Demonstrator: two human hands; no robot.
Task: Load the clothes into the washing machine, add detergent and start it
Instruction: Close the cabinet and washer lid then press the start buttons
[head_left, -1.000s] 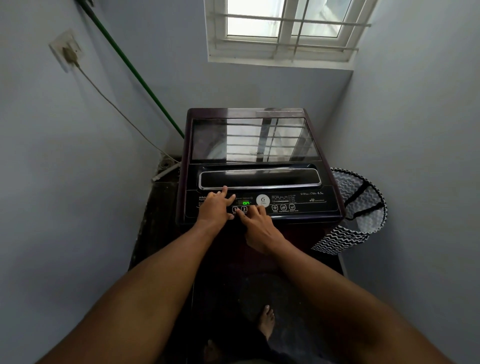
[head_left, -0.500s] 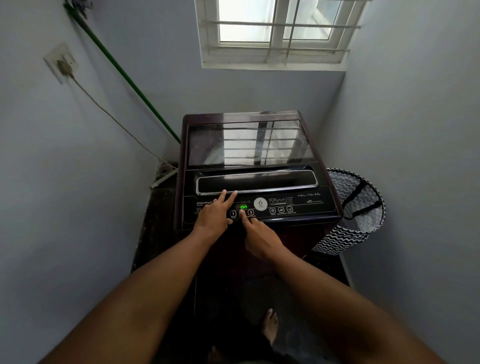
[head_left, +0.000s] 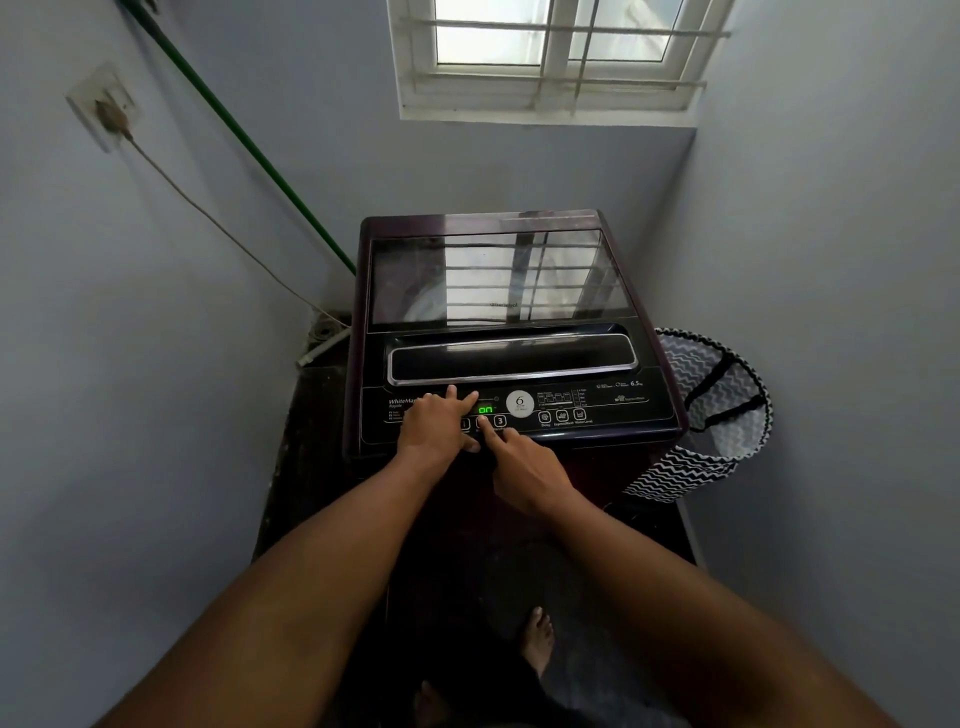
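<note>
Grey-walled corner: one washing machine (head_left: 498, 291), lid closed; one basket (head_left: 717, 415); left hand (head_left: 436, 426), right hand (head_left: 524, 467), both empty, on buttons.

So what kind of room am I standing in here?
Likely a small home laundry nook: a top-loading washing machine fills the narrow space, a zigzag-patterned laundry basket sits beside it, and a barred window is above.

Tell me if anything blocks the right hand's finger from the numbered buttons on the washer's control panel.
Nothing visible does. The right hand has its index fingertip on the button row just below the green display. The left hand rests flat on the control panel beside it, covering part of button 1, not the right finger's spot.
</note>
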